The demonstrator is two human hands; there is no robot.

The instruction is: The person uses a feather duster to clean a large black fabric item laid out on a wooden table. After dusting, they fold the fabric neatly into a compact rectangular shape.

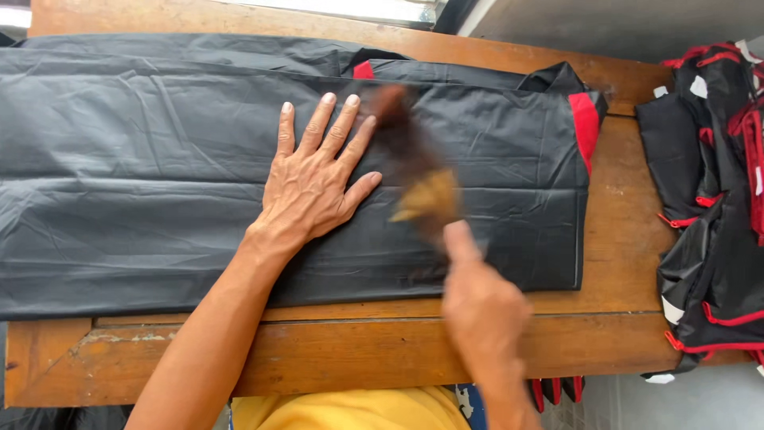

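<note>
Left hand (314,187) flat, fingers spread wide, pinning black cloth (159,183) on wooden table (334,350). Right hand (477,306) grips blurred brush (418,171) (mid-sweep) over cloth. Risk: cloth looks slick; a hard stroke could bunch it or shift the fold.

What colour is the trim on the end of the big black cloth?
Red. The trim edges the black cloth at its far right end, clearest in the head view.
</note>
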